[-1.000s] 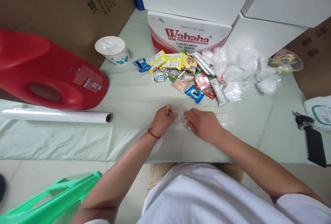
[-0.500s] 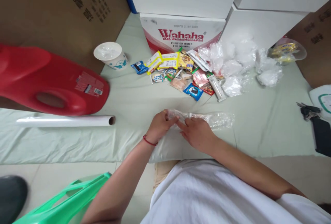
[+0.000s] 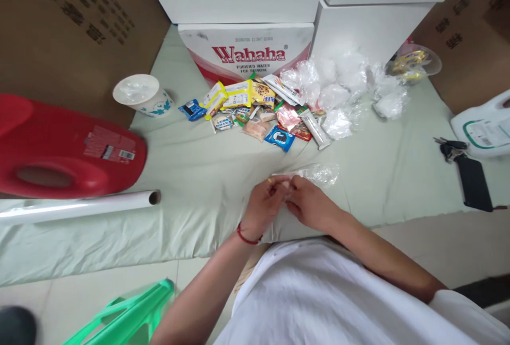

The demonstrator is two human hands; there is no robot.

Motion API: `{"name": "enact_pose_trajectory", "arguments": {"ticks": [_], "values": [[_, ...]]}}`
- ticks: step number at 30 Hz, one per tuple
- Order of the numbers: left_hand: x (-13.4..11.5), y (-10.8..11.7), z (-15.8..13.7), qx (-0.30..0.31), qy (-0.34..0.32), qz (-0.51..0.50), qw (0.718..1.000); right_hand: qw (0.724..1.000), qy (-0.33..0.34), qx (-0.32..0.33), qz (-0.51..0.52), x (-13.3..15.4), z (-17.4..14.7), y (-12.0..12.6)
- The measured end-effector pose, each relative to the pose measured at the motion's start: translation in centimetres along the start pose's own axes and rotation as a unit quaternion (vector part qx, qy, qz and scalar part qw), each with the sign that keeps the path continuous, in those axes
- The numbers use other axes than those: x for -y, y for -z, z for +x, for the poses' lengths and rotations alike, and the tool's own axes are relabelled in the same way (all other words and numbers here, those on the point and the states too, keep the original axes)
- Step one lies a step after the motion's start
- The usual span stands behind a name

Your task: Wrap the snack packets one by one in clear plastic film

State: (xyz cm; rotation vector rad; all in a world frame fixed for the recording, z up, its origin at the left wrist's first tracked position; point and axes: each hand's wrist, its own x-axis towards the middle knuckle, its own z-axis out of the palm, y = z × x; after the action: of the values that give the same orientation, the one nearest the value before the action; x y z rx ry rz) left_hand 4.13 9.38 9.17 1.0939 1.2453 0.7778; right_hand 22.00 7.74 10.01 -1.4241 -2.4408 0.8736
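Observation:
A sheet of clear plastic wrap (image 3: pixel 323 174) lies on the cloth at the front, its crinkled end reaching out to the right past my fingers. My left hand (image 3: pixel 263 205) is closed at the near end of the wrap, thumb and fingers pinched together. Right against it, my right hand (image 3: pixel 313 204) is also closed, its fingertips gripping the wrap. Whatever the wrap encloses is mostly covered by my fingers. Beyond the hands is a pile of packaged snacks, with a blue packet (image 3: pixel 280 138) and a silver-wrapped bar (image 3: pixel 315 129) nearest.
Clear-wrapped bundles (image 3: pixel 338 90) sit behind to the right. At left are a paper cup (image 3: pixel 153 101), a red jug (image 3: pixel 79 148) and a roll of film (image 3: pixel 79 207). Keys and a black phone (image 3: pixel 473 183) lie far right. A Wahaha carton (image 3: pixel 255 50) stands behind.
My hands have come together and bunched the wrap, where it was laid out longer and flatter before. The whole view has shifted, so the things behind appear further left.

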Motion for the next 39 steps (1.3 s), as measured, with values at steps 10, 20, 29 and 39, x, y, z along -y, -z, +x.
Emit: {"name": "enact_pose_trajectory", "arguments": {"ticks": [10, 20, 29, 39], "values": [[3.0, -3.9, -1.5, -0.010, -0.205, 0.542, 0.815, 0.978, -0.149, -0.147, 0.011, -7.2, -0.9, 5.6], [4.2, -4.2, -1.1, -0.021, -0.235, 0.591, 0.772, 0.943, -0.188, -0.093, 0.257, -9.3, -2.2, 5.9], [3.3, -4.3, -0.7, 0.029, -0.187, 0.552, 0.812, 0.944, -0.162, -0.121, 0.262, -1.2, 3.1, 2.3], [2.6, 2.4, -1.0, -0.061, -0.171, -0.034, 0.983, 0.991, -0.011, -0.133, -0.006, 0.2, 0.3, -1.6]]}}
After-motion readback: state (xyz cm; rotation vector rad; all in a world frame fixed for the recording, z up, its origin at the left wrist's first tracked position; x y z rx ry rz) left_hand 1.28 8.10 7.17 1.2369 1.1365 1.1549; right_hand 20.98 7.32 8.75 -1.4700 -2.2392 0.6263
